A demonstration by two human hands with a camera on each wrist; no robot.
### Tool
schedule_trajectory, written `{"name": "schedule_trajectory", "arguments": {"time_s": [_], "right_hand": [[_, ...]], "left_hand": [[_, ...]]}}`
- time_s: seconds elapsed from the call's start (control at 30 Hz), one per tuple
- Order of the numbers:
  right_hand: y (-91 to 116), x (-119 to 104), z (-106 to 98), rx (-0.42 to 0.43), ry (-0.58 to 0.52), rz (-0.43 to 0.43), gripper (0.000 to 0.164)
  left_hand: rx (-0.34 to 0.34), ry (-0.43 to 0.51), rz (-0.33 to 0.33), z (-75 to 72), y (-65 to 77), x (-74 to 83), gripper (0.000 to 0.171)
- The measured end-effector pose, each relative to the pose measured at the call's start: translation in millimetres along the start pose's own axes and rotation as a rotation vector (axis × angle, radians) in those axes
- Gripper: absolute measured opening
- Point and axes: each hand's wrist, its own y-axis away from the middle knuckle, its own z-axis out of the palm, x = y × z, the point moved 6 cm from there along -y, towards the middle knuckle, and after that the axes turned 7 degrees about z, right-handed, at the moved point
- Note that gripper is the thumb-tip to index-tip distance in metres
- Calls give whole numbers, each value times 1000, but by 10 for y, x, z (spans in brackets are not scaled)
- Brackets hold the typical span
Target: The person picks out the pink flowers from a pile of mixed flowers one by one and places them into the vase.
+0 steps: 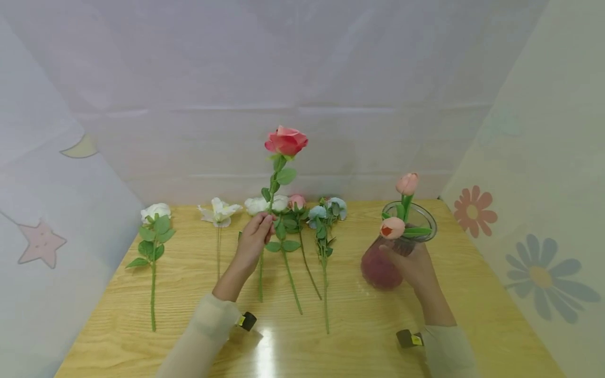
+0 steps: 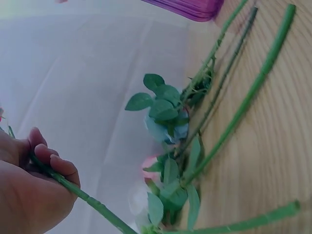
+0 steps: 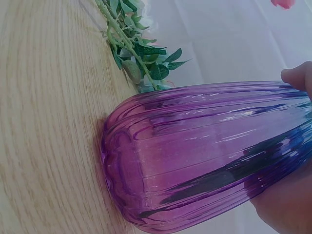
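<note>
My left hand (image 1: 252, 239) grips the green stem of a coral-pink rose (image 1: 286, 142) and holds it upright, bloom uppermost, above the table. In the left wrist view, the fingers (image 2: 66, 168) curl round the rose stem (image 2: 92, 202). A ribbed purple glass vase (image 1: 382, 265) stands on the right side, its base at the tabletop in the right wrist view. Around its upper part my right hand (image 1: 415, 265) is wrapped, thumb toward the left. Pink tulips, one upper (image 1: 407, 184) and one lower (image 1: 392, 228), lean out of the vase mouth; their stems are inside.
On the wooden table (image 1: 189, 336) lie several flowers: a white rose (image 1: 156, 211) at the left, a white open flower (image 1: 219, 212), white blooms (image 1: 256, 205), a pink bloom (image 1: 296, 202) and blue blooms (image 1: 317, 212) in the middle. Pale cloth walls enclose the back and sides.
</note>
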Motion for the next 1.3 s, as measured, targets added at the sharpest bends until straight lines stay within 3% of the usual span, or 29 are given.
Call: {"name": "schedule_trajectory", "arguments": {"time_s": [0.2, 0.43, 0.67, 0.97, 1.3], "right_hand": [[-4, 10, 3, -5, -13, 12, 83], [0, 21, 6, -13, -25, 16, 84], [3, 14, 8, -19, -25, 7, 84], [-16, 22, 5, -26, -22, 17, 86], [-6, 7, 12, -12, -20, 12, 80]], "left_hand": [[-51, 8, 52, 182, -71, 181, 30], [-92, 55, 69, 381, -126, 323, 31], [-86, 109, 72, 518, -188, 396, 24], [-116, 180, 175, 745, -250, 655, 32], [-95, 283, 209, 917, -380, 926, 30]]}}
